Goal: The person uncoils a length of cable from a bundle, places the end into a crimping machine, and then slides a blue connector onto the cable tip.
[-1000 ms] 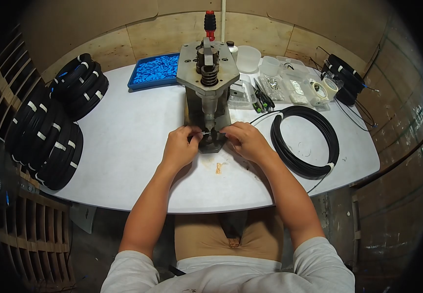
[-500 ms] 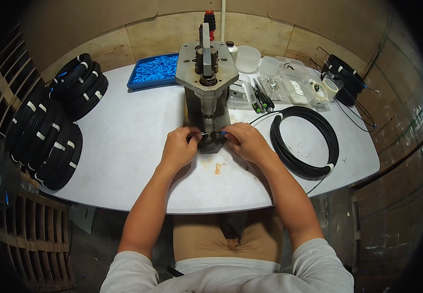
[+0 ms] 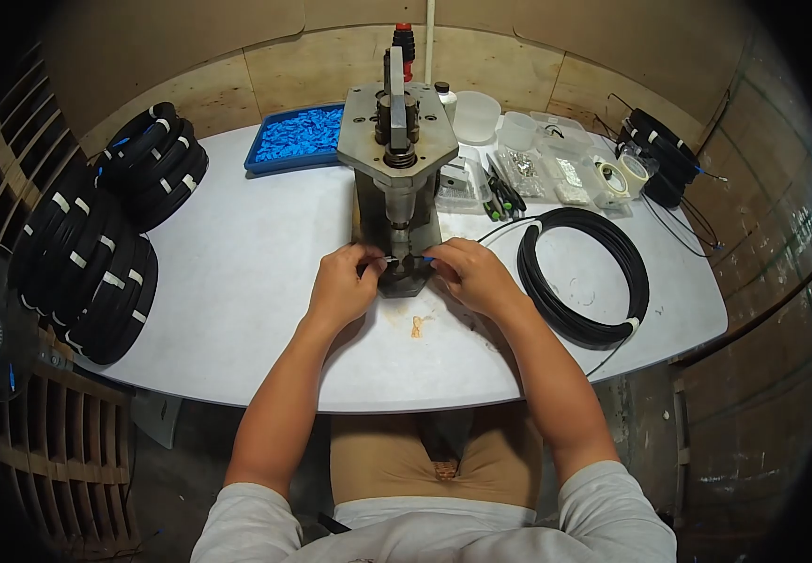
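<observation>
A grey metal press point(image 3: 396, 178) stands in the middle of the white table point(image 3: 246, 272). My left hand point(image 3: 345, 281) and my right hand point(image 3: 467, 272) meet at its base, each pinching one side of a thin black cable end point(image 3: 394, 260) held across the press's die. A small blue connector piece point(image 3: 427, 258) shows at my right fingertips. The cable runs back from my right hand to a black cable coil point(image 3: 584, 272) lying on the table to the right.
Stacks of black cable coils point(image 3: 96, 244) lean at the left edge. A blue tray of blue connectors point(image 3: 298, 134) sits behind the press. Clear tubs, bags of small parts, tape rolls point(image 3: 622, 174) and pliers point(image 3: 504, 192) lie at the back right, with more coils point(image 3: 659, 150).
The press ram has gone down, so the spring under its top is no longer seen. Both hands stay at the die holding the cable end; the blue piece now shows.
</observation>
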### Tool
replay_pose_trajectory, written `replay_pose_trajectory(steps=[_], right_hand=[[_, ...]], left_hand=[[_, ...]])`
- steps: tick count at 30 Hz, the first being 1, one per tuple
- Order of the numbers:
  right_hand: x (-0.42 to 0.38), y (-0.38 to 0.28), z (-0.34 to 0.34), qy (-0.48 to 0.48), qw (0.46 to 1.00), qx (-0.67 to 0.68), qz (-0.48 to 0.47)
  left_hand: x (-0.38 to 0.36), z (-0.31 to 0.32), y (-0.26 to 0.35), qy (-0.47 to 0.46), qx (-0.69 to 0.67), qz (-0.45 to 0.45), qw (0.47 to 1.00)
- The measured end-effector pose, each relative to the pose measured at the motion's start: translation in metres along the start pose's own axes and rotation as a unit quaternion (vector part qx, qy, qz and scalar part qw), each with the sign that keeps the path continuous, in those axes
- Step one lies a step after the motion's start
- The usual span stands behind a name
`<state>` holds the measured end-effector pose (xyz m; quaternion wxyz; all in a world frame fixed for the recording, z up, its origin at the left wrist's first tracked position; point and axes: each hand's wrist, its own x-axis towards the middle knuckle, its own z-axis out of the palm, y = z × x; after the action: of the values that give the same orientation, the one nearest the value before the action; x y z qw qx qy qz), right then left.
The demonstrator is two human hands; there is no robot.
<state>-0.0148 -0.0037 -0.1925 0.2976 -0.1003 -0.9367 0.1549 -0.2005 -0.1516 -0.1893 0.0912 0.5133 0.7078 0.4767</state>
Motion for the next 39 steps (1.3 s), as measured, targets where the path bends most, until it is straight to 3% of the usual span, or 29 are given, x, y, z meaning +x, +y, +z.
replay_pose_trajectory(steps=[23,29,39], right_hand=[[-0.001,0.000,0.000,0.003,1.000,0.004,-0.004],[-0.002,0.005,0.003,0.017,0.999,0.011,-0.025],[0.001,-0.005,-0.005,-0.007,1.000,0.005,-0.007]], left_hand=[[-0.001,0.002,0.001,-0.005,0.003,-0.025,1.000],[0.002,-0.001,-0.005,-0.044,-0.019,-0.006,0.999],[0.009,-0.005,-0.006,-0.084,0.061,0.025,0.994]])
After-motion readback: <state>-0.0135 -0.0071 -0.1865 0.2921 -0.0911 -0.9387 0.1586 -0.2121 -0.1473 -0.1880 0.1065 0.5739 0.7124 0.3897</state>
